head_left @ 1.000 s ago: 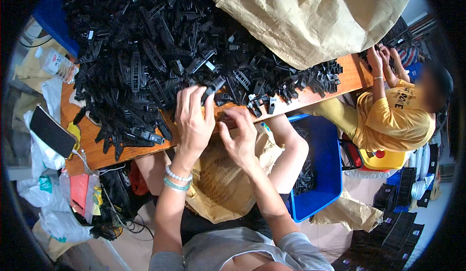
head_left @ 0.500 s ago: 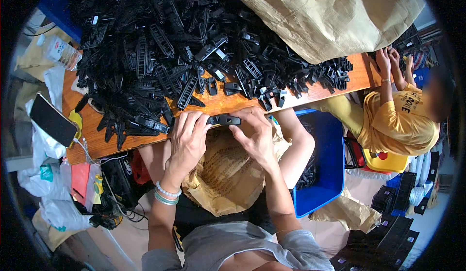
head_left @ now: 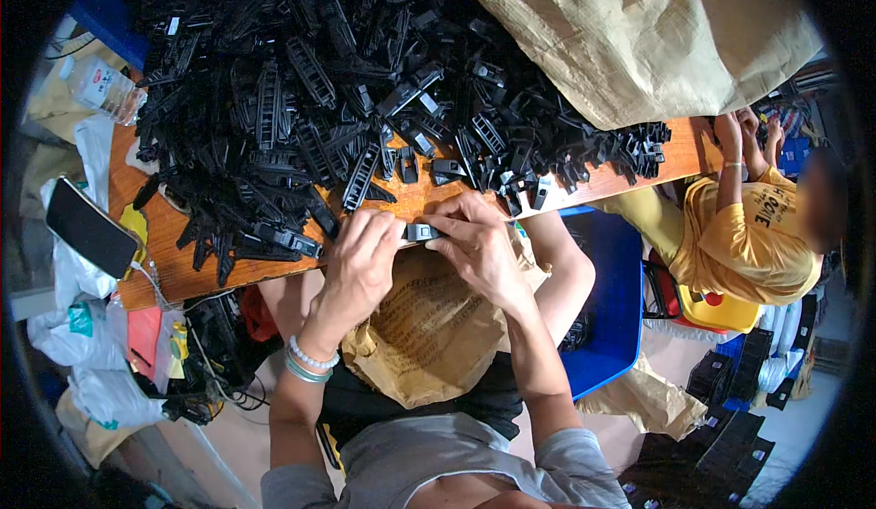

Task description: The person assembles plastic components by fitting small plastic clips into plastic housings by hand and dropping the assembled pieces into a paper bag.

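Just in front of the table's near edge, I hold a small black plastic part (head_left: 422,232) between both hands. My left hand (head_left: 361,258) pinches its left end, and my right hand (head_left: 476,243) grips the right end with thumb and fingers. The fingers cover much of the part, so its full shape is hidden. Below the hands, an open brown paper sack (head_left: 429,340) lies across my lap. Beyond them, a large heap of black plastic parts (head_left: 274,117), some long and ladder-like, covers most of the wooden table (head_left: 137,276).
A tan woven sack (head_left: 639,35) rests over the heap at the far right. A blue bin (head_left: 607,354) stands by my right leg. A phone (head_left: 91,228), a plastic bottle (head_left: 102,88) and white bags (head_left: 100,399) are at left. A person in yellow (head_left: 748,235) sits at right.
The held part has turned and now shows a greyer, shinier face. My right hand has closed in toward my left, covering more of it. The view has shifted slightly.
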The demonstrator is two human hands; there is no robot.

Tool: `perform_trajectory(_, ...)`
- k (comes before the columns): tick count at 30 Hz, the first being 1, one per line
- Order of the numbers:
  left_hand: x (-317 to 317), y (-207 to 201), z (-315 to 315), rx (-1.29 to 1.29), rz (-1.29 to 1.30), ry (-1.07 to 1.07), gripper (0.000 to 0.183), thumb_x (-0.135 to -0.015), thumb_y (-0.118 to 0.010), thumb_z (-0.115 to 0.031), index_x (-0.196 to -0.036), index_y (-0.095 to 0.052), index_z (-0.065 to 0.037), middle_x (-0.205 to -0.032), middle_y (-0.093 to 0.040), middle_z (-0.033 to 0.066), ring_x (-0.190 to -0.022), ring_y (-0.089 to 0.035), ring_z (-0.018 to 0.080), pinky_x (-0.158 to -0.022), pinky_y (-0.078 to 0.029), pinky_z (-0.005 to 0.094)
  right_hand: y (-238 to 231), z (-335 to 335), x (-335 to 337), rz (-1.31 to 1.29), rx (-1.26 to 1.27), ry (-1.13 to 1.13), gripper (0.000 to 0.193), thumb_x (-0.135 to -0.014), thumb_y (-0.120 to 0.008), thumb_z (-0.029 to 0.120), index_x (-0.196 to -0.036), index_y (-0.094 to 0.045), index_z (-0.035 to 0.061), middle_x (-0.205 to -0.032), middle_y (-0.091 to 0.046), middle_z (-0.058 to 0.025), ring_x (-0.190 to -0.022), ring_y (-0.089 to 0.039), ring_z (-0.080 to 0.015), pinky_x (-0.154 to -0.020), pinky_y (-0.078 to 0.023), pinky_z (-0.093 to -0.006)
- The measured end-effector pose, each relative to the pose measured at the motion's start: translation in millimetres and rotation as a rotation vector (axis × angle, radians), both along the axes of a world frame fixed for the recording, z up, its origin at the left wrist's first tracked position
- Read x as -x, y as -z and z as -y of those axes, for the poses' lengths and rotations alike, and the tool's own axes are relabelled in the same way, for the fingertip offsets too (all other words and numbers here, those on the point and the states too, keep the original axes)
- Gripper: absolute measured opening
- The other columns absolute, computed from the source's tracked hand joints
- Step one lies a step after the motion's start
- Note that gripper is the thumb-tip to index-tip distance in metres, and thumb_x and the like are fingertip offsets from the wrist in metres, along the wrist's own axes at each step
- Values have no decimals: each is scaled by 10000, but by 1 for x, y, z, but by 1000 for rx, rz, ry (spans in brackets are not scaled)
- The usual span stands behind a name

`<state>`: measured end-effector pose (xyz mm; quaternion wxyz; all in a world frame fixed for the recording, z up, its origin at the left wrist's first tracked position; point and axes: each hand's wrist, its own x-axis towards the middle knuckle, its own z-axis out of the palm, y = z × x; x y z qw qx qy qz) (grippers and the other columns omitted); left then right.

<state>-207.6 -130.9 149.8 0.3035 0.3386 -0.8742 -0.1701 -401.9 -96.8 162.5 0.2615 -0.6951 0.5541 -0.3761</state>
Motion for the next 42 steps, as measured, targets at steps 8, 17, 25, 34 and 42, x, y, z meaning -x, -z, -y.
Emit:
perform_trajectory(8,-6,4,-2,167,-134,50,459,-750,-806,-245,-1067,-637,41,-954,-610,115,-873,-589,281,-759,-495,393,1,-37,-7,54,-66,94,330,-753,-724,-38,-1078,-679,-4,-961,-597,-130,-904,-599,-291,-806,-487,-378)
perform_trajectory(17,-2,-4,20,376,14,-452,246,-808,-737,-43,-1024,-634,15,-942,-600,131,-828,-575,295,-737,-464,401,16,-34,18,-137,205,659,197,-776,-708,-21,-953,-644,36,-970,-583,-133,-868,-579,-307,-723,-456,-378)
perform_trajectory(25,-5,-4,1,461,-101,-374,185,-810,-723,-5,-976,-643,5,-986,-599,152,-800,-628,304,-641,-521,370,30,-23,28,-390,365,713,251,-742,-736,8,-964,-636,71,-1019,-581,-110,-926,-555,-278,-764,-403,-379)
perform_trajectory(34,-12,-45,-40,354,95,-128,357,-754,-694,-30,-1103,-620,-14,-1098,-599,158,-910,-603,284,-703,-485,350,28,-40,17,-68,418,592,228,-806,-691,-7,-1001,-578,25,-991,-593,-102,-860,-572,-233,-721,-438,-321)
perform_trajectory(42,43,-6,8,270,191,211,388,-815,-552,-80,-1186,-539,35,-986,-557,134,-967,-531,274,-858,-463,366,19,-38,-6,921,6,596,186,-1026,-494,163,-1175,-536,61,-952,-565,-20,-711,-471,-34,-606,-405,-166)
